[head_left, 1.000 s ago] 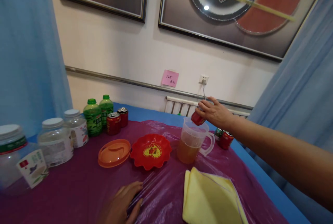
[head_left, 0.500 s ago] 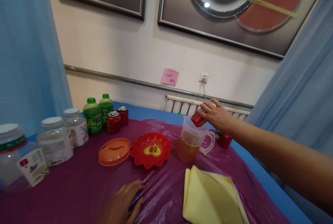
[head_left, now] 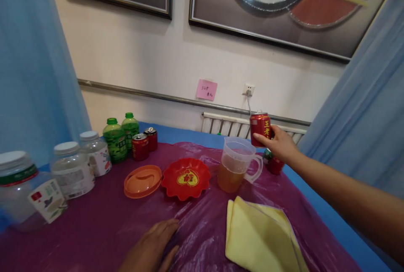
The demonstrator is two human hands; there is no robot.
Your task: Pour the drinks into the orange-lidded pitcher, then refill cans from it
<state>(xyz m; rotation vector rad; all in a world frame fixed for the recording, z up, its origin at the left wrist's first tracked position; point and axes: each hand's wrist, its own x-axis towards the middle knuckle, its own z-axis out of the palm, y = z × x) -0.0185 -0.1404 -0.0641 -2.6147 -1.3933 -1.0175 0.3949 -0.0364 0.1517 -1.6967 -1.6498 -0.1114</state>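
Note:
My right hand (head_left: 277, 142) grips a red drink can (head_left: 260, 129), held upright in the air behind and to the right of a clear plastic measuring jug (head_left: 239, 156). Amber liquid (head_left: 229, 177) fills the lower part of the jug, whose handle points right. On the purple plastic sheet at the near edge rests my left hand (head_left: 153, 242), fingers stretched out and holding nothing. Beyond it are a red scalloped plate (head_left: 202, 176) and an orange lid (head_left: 142, 182). A folded yellow cloth (head_left: 261, 236) lies to its right.
At the left stand several clear jars with white lids (head_left: 71, 171), two green bottles (head_left: 115, 139) and two red cans (head_left: 140, 147). Another red can (head_left: 276, 165) and a green-topped item sit beneath my right hand. A blue curtain (head_left: 362, 137) hangs on the right.
The can in my right hand has gone from tilted over the jug's mouth to upright, up and to the right. My left hand stays low on the sheet.

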